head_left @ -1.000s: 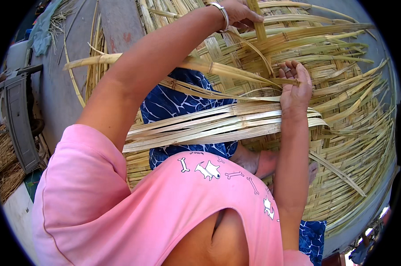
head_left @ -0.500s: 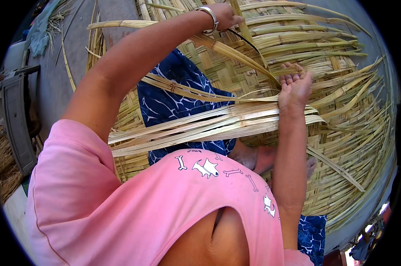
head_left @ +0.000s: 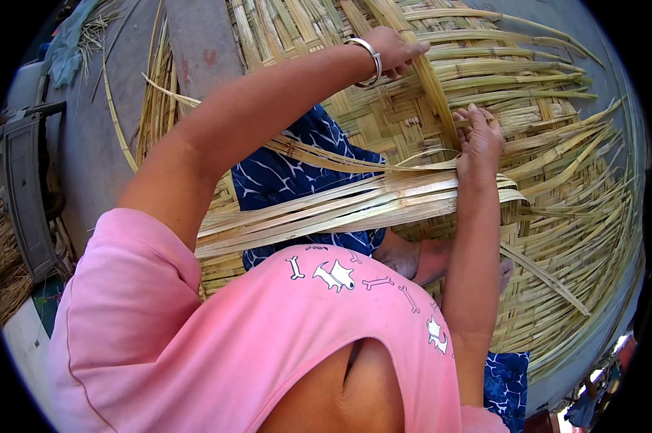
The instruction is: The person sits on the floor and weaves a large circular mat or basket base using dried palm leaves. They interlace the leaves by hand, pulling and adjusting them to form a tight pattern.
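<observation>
A wide mat of split reed or cane [head_left: 384, 115], pale green and straw-yellow, lies woven on the ground in front of me. My left hand [head_left: 395, 55], with a metal bangle at its wrist, is closed at the edge of a long flat strip [head_left: 434, 83]. That strip runs slantwise down toward my right hand [head_left: 479, 141], whose curled fingers pinch strip ends at the weave. Beneath my right wrist pass several loose pale strips [head_left: 384, 198], lying leftward across my patterned blue cloth [head_left: 304, 148]. Exactly how many strips the right fingers hold is hidden.
Unwoven strip ends [head_left: 513, 68] fan out along the mat's right side. On the grey floor [head_left: 117, 94] at left lie loose canes [head_left: 164, 79] beside a board [head_left: 200, 43]. A dark-framed grey object [head_left: 27, 202] stands at the far left. My bare foot [head_left: 412, 256] rests on the mat.
My left hand has moved right and slightly nearer, toward my right hand. The bent strips between my hands have given way to one broad, straighter strip. My right fingers have shifted slightly.
</observation>
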A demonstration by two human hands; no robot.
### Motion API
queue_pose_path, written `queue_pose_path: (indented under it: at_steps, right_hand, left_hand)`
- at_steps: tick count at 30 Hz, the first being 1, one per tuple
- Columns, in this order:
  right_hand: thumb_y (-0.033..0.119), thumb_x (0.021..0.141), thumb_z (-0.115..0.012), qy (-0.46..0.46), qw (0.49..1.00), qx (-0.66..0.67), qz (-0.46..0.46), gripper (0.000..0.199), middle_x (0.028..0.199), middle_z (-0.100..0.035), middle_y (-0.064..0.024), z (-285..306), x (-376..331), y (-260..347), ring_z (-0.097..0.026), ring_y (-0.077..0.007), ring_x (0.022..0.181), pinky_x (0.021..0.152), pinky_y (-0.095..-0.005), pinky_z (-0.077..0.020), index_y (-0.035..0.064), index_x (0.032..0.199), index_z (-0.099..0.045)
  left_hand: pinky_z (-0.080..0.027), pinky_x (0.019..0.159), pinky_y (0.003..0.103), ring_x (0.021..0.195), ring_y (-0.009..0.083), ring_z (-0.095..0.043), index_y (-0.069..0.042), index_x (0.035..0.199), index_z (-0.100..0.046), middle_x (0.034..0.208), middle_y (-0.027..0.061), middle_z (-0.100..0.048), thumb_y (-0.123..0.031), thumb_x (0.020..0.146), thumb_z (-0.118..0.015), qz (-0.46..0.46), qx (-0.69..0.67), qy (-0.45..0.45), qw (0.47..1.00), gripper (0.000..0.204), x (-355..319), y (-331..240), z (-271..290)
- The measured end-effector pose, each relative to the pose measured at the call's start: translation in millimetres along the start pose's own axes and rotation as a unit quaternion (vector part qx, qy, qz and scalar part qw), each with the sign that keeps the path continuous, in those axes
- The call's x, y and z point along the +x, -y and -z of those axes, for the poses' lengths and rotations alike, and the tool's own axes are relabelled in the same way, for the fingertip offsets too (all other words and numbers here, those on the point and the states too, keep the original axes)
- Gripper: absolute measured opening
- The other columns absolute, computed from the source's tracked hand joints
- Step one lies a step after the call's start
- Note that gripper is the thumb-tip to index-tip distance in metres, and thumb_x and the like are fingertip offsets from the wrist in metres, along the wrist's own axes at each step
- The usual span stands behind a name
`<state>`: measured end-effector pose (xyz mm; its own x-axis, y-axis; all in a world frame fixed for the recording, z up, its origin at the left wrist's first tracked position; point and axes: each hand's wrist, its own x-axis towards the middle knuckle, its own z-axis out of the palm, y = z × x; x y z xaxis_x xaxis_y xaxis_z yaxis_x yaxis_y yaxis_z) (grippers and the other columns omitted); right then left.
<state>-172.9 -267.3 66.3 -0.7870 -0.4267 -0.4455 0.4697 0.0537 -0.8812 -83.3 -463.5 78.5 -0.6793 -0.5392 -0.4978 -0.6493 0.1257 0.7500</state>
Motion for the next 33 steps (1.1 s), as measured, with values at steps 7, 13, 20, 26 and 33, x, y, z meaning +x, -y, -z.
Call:
queue_pose_path:
  at_steps: [7, 13, 20, 26, 33]
  right_hand:
    - [0.013, 0.081, -0.065, 0.048, 0.987, -0.134, -0.069, 0.018, 0.088, -0.059, -0.0041, 12.8, 15.2, 1.5, -0.056, -0.0129, 0.08, 0.063, -0.0264, -0.0477, 0.0056, 0.095, -0.057]
    - [0.015, 0.081, -0.065, 0.128, 0.954, -0.243, -0.118, 0.017, 0.085, -0.063, -0.0002, 4.9, 20.0, 17.9, -0.056, -0.0085, 0.069, 0.063, -0.0233, -0.0495, 0.009, 0.097, -0.062]
    - [0.014, 0.078, -0.067, 0.183, 0.936, -0.278, -0.11, 0.015, 0.081, -0.062, -0.0024, 1.9, 17.2, 23.4, -0.055, -0.0116, 0.07, 0.065, -0.0247, -0.0458, 0.0055, 0.091, -0.065]
    - [0.009, 0.075, -0.069, 0.192, 0.952, -0.234, -0.051, 0.019, 0.082, -0.064, -0.0035, 11.7, 23.1, 9.6, -0.057, -0.0111, 0.072, 0.065, -0.0248, -0.0449, 0.0022, 0.092, -0.067]
    - [0.008, 0.074, -0.069, 0.197, 0.947, -0.249, -0.04, 0.018, 0.081, -0.065, -0.0054, 1.6, 1.9, 13.7, -0.058, -0.0123, 0.072, 0.066, -0.0262, -0.0462, -0.0009, 0.089, -0.067]
  left_hand:
    - [-0.051, 0.073, 0.028, 0.084, 0.0154, -0.064, -0.005, 0.093, -0.062, 0.09, 0.0084, -0.067, -0.03, 0.087, -0.062, -0.022, -0.467, 0.057, 0.882, 0.026, -32.1, 6.0, -8.0]
    - [-0.05, 0.075, 0.029, 0.09, 0.0168, -0.064, -0.007, 0.098, -0.06, 0.091, 0.008, -0.067, -0.03, 0.087, -0.061, 0.042, -0.472, 0.072, 0.877, 0.026, -86.0, 25.3, 3.5]
    - [-0.051, 0.074, 0.03, 0.089, 0.0181, -0.064, -0.006, 0.1, -0.059, 0.092, 0.0081, -0.066, -0.036, 0.09, -0.057, 0.114, -0.446, 0.029, 0.887, 0.031, -105.3, 21.6, 0.6]
    - [-0.052, 0.069, 0.026, 0.081, 0.0165, -0.065, -0.004, 0.099, -0.063, 0.094, 0.0104, -0.066, -0.041, 0.087, -0.058, 0.009, -0.169, 0.179, 0.969, 0.039, -120.0, -36.6, 15.5]
    - [-0.049, 0.077, 0.038, 0.095, 0.0289, -0.06, 0.004, 0.105, -0.06, 0.107, 0.0198, -0.062, -0.036, 0.081, -0.063, 0.067, -0.243, -0.201, 0.947, 0.046, -14.7, -64.3, 7.5]
